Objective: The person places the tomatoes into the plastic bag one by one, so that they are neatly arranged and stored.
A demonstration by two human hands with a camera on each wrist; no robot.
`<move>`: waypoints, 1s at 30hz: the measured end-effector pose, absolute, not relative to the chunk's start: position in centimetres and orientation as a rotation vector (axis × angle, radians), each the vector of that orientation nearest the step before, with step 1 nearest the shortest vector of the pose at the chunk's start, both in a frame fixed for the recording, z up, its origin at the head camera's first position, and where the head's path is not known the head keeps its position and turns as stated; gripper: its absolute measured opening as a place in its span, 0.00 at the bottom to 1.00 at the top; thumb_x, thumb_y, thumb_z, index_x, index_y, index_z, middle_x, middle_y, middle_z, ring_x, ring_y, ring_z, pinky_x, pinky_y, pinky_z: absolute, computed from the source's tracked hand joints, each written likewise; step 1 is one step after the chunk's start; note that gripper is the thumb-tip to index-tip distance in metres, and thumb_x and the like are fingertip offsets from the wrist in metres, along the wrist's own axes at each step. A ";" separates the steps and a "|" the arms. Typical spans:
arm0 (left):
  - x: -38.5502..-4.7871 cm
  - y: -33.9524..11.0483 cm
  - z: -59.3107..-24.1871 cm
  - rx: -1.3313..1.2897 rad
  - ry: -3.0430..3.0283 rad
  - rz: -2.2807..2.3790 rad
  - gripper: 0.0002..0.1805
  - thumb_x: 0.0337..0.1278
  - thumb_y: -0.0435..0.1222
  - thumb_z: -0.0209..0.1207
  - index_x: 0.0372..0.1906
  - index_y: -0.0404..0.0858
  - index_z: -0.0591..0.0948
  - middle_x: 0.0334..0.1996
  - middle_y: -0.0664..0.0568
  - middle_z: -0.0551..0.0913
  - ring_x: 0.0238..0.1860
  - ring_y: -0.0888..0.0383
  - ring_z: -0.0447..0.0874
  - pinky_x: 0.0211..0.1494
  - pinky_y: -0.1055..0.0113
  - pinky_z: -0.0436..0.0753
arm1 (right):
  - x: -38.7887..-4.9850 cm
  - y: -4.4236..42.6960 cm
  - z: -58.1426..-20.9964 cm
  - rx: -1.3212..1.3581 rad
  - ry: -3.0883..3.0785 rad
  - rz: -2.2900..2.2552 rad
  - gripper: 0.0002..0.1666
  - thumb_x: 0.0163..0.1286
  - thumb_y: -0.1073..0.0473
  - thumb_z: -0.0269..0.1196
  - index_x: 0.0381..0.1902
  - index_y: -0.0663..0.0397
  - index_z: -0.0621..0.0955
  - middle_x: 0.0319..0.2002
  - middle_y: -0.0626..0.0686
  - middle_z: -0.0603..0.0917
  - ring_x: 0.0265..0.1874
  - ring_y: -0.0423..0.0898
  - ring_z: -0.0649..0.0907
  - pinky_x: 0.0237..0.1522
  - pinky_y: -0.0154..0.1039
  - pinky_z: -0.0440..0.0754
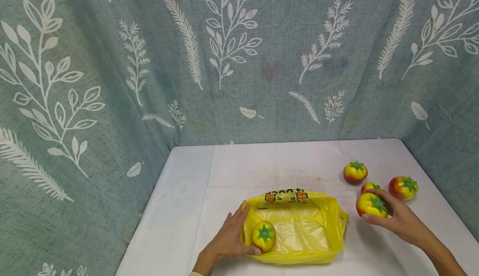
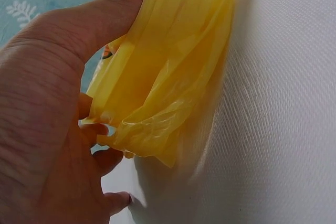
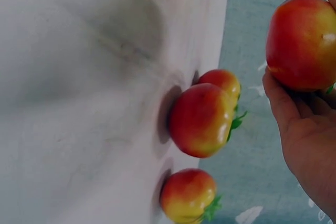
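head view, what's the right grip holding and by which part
The right grip holds a yellow-red fruit, pinched by its near and far sides.

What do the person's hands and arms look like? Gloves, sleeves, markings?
Left hand and right hand are both bare: no gloves, rings or watch visible. A sliver of pale sleeve shows below the left wrist at the head view's bottom edge. The right forearm is uncovered as far as the frame shows. No cables or markings visible.
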State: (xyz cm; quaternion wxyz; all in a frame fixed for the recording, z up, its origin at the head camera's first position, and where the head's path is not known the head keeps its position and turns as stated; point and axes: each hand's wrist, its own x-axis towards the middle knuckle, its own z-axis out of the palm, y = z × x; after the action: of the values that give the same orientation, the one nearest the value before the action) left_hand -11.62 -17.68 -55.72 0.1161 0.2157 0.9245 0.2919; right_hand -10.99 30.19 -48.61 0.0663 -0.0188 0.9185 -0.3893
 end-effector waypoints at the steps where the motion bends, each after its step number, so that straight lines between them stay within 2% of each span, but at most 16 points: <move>1: -11.6 -17.7 -55.7 0.633 2.710 0.852 0.72 0.38 0.71 0.69 0.82 0.39 0.48 0.81 0.40 0.47 0.79 0.43 0.50 0.78 0.38 0.46 | -11.0 30.1 -48.5 -0.077 2.777 -1.185 0.50 0.64 0.46 0.72 0.71 0.70 0.64 0.64 0.75 0.69 0.53 0.65 0.76 0.54 0.60 0.82; 3: -11.6 -17.7 -55.8 0.640 2.717 0.850 0.72 0.37 0.72 0.69 0.82 0.39 0.48 0.81 0.40 0.48 0.79 0.43 0.50 0.78 0.38 0.47 | -11.0 29.8 -48.4 -0.120 2.791 -1.207 0.47 0.64 0.47 0.73 0.71 0.68 0.66 0.64 0.72 0.71 0.53 0.63 0.77 0.52 0.50 0.85; 7: -11.6 -17.7 -55.8 0.639 2.715 0.853 0.72 0.37 0.72 0.69 0.82 0.39 0.48 0.81 0.39 0.48 0.79 0.43 0.50 0.77 0.38 0.47 | -11.1 29.3 -48.2 -0.170 2.796 -1.240 0.45 0.63 0.49 0.74 0.69 0.66 0.68 0.62 0.69 0.73 0.51 0.60 0.77 0.49 0.45 0.86; 10: -11.6 -17.6 -55.8 0.630 2.704 0.856 0.72 0.37 0.72 0.69 0.82 0.39 0.48 0.81 0.39 0.47 0.79 0.43 0.50 0.78 0.38 0.46 | -11.2 29.0 -48.1 -0.175 2.781 -1.253 0.44 0.63 0.49 0.74 0.68 0.64 0.69 0.60 0.67 0.75 0.49 0.58 0.78 0.48 0.50 0.86; 14: -11.7 -17.6 -55.7 0.623 2.702 0.842 0.72 0.38 0.72 0.69 0.82 0.39 0.48 0.81 0.40 0.46 0.79 0.44 0.49 0.78 0.39 0.46 | -11.4 28.7 -48.0 -0.199 2.775 -1.262 0.42 0.62 0.50 0.74 0.67 0.64 0.70 0.57 0.65 0.76 0.48 0.56 0.78 0.47 0.48 0.87; 18: -11.8 -17.7 -55.7 0.633 2.708 0.833 0.72 0.39 0.71 0.69 0.82 0.39 0.47 0.81 0.40 0.46 0.79 0.44 0.49 0.78 0.39 0.46 | -11.6 28.5 -48.0 -0.219 2.790 -1.250 0.43 0.62 0.50 0.75 0.66 0.64 0.70 0.57 0.66 0.77 0.47 0.55 0.79 0.47 0.51 0.87; 22: -11.8 -17.7 -55.7 0.630 2.704 0.831 0.72 0.39 0.71 0.69 0.82 0.40 0.47 0.81 0.40 0.46 0.79 0.43 0.49 0.78 0.39 0.46 | -11.6 28.1 -47.8 -0.235 2.785 -1.262 0.42 0.62 0.50 0.75 0.66 0.63 0.70 0.57 0.64 0.77 0.47 0.55 0.79 0.47 0.47 0.87; 30: -11.8 -17.5 -55.7 0.607 2.692 0.834 0.72 0.39 0.72 0.68 0.82 0.40 0.46 0.81 0.40 0.46 0.79 0.43 0.49 0.78 0.38 0.45 | -12.0 27.2 -47.6 -0.284 2.739 -1.307 0.42 0.62 0.51 0.75 0.67 0.64 0.70 0.58 0.65 0.76 0.48 0.54 0.80 0.49 0.50 0.86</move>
State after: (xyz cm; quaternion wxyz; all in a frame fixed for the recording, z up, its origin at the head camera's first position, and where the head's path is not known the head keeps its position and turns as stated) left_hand -11.77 -17.54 -55.75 0.1290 0.2089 0.9260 0.2867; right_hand -11.97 27.16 -47.60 0.0468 -0.0930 0.8975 -0.4284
